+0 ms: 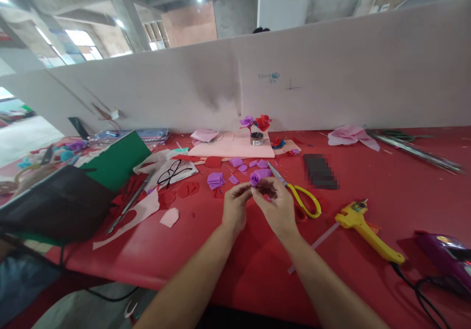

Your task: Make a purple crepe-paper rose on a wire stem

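Between my two hands is a small purple paper rose (254, 179), its petals curled into a spiral. My left hand (234, 206) pinches its left side with thumb and fingertips. From the other side, my right hand (278, 207) has its fingers closed on the same flower, and its thumb lies just below the bloom. Just beyond are a stack of purple paper pieces (216, 180) and several loose purple petals (236, 162). Yellow-handled scissors (307, 202) lie close to my right hand, blades pointing away. The rose's underside is hidden by my fingers.
A yellow glue gun (370, 233) with a glue stick lies right, near a purple device (443, 255). A dark blurred rectangle (320, 171) lies behind. Finished paper flowers (262, 122) stand in a small holder (256, 139). Eyeglasses (170, 173) and a green board (116, 160) are left. A white partition (165, 88) borders the back.
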A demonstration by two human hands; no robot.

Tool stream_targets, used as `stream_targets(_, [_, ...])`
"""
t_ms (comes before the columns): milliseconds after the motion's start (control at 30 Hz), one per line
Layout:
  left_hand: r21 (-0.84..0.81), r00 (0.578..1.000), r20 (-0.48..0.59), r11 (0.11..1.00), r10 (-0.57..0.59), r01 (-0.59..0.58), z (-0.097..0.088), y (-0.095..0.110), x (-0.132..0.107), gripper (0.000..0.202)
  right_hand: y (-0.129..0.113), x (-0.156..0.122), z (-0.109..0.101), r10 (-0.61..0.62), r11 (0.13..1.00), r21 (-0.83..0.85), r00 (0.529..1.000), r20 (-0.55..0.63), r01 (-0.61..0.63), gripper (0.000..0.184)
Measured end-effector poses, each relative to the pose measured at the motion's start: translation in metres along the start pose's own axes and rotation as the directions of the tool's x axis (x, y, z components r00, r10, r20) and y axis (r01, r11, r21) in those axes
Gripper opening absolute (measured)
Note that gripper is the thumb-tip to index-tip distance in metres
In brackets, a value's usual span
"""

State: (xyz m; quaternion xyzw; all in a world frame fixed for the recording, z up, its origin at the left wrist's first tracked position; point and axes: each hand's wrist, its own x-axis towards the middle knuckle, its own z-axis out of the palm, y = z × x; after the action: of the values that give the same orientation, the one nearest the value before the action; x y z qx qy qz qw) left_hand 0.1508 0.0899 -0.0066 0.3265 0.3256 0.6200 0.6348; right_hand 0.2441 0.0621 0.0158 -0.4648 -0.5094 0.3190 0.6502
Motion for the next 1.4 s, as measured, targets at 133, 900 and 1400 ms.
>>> stream_targets(133, [-0.002,1.0,-0.004,1.0,-0.006,0.006,0.0,0.0,0.002,0.017,-0.001,0.0,-0.001,0.021,0.999,-0.025,1.0,0.008,-0.021,0.016])
stream_targets(900, [0.089,0.996,-0.005,0.992,0.085,-0.084,-0.002,0.001,0.005,0.018,0.014,0.008,-0.004,0.173,0.983,0.08,0.981,-0.089,-0.166,0.023])
stream_targets(1400, [0.415,0.893,-0.134,0.843,0.429,-0.343,-0.081,0.081,0.055,0.004,0.022,0.005,-0.002,0.301,0.952,-0.064,0.954,-0.005,-0.301,0.018])
